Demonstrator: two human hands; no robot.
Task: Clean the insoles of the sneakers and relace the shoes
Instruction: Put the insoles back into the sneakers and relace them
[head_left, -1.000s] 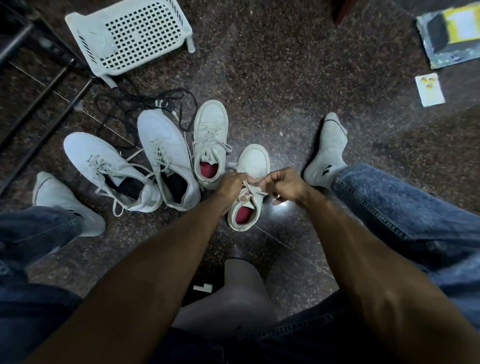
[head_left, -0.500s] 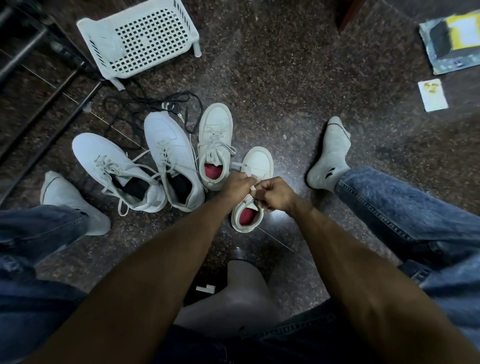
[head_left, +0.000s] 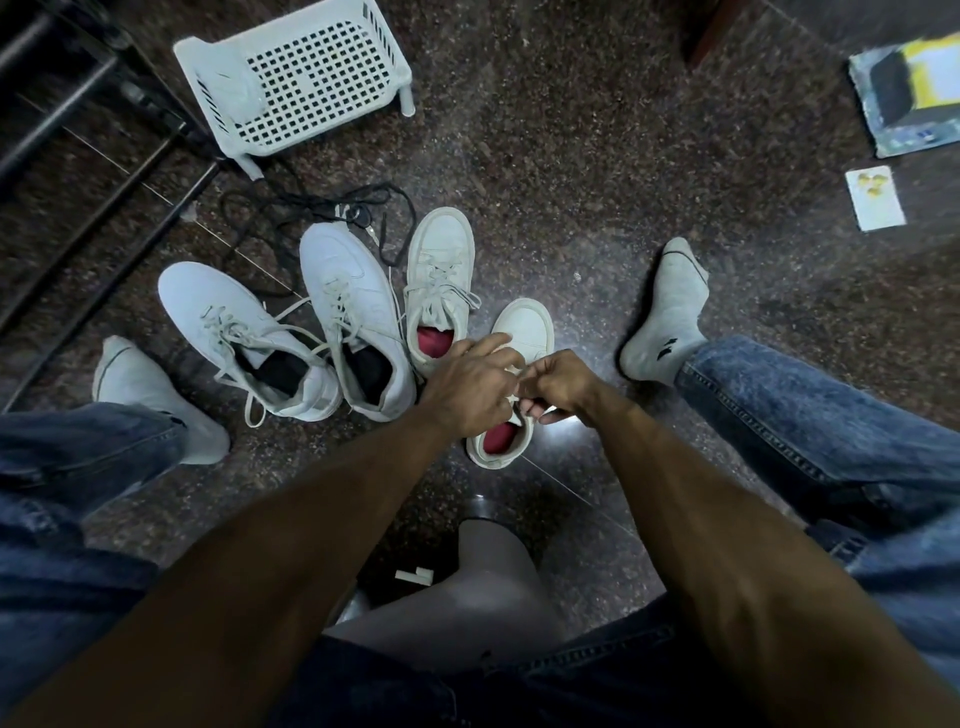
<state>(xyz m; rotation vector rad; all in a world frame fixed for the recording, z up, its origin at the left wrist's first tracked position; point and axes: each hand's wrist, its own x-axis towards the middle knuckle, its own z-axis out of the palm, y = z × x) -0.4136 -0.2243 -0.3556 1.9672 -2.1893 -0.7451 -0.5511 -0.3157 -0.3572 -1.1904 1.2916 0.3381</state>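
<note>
We are sitting on a grey stool (head_left: 467, 587) with our knees apart, and both arms are reaching down to the floor (head_left: 597, 182); nearest to us, the small cream sneaker (head_left: 524, 332) with the red insole (head_left: 501, 439) is lying between our feet. Our left hand (head_left: 467, 384) is resting over its tongue with some fingers stretched toward the toe; whether it is pinching the lace (head_left: 513, 399) we cannot tell, because the hand is hiding it. Our right hand (head_left: 558, 382) is curled tight and seems to be gripping the lace end beside the left hand; the two hands are touching. We are judging that we are tying or tightening the lace on this shoe, so it is nearly finished.

A little farther, the second cream sneaker (head_left: 441, 270) is standing with its laces crossed and a bow-like knot at the top, and its red insole is inside; this one looks done. To the left, two bigger white sneakers (head_left: 291, 332) are lying with dark insoles inside, but their laces are hanging loose over the floor; these are probably still waiting for proper lacing.

Farther away, a black cord (head_left: 311, 202) is lying behind the shoes; beyond it a white plastic basket (head_left: 296, 73) is standing.
</note>
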